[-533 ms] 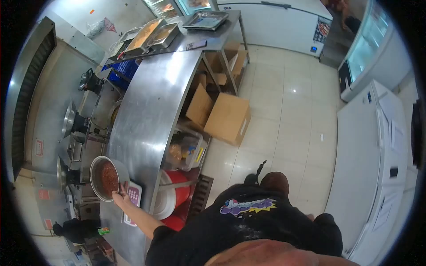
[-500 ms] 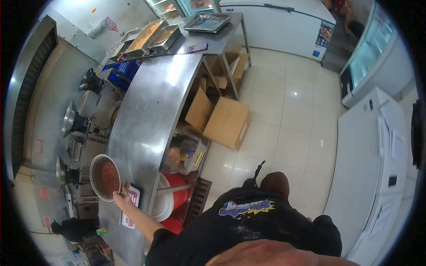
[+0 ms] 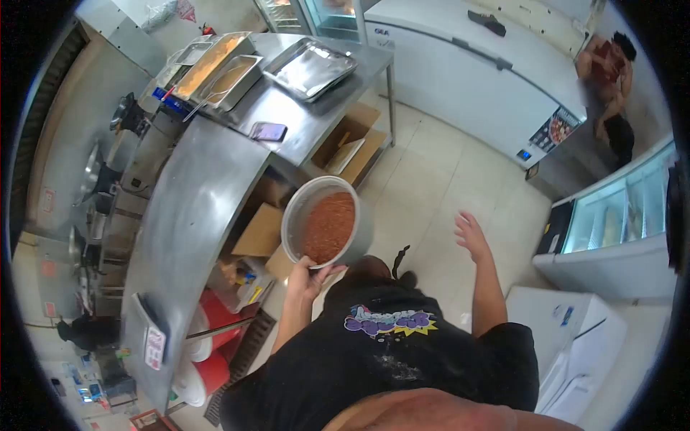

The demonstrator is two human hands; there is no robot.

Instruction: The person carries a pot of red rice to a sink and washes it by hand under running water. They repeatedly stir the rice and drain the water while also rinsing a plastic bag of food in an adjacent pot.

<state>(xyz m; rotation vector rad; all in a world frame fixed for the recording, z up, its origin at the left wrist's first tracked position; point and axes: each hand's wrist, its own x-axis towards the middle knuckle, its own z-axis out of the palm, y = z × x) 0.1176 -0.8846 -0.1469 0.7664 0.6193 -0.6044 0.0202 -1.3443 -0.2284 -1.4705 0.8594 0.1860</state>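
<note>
Beside the steel table (image 3: 180, 194), the pot (image 3: 364, 231) of reddish food (image 3: 329, 226) was held out, its near rim clamped in the left hand's (image 3: 307, 281) fingers, probably for one-handed carrying, the right hand (image 3: 471, 235) empty with fingers apart, whereas earlier the pot was above this table.

- A long, curved-looking steel counter (image 3: 183, 197), with a flat scale (image 3: 149, 336) near its lower end
- A steel table (image 3: 287, 115) at the counter's far end, bearing a long pan of orange food (image 3: 214, 66), a pan with brownish contents (image 3: 233, 80), a shallow metal tray (image 3: 310, 68) and a phone (image 3: 269, 131)
- A white chest freezer (image 3: 467, 79), with a dark object (image 3: 487, 23) on its lid
- A pale tiled floor (image 3: 424, 169), on which the chest freezer stands
</note>
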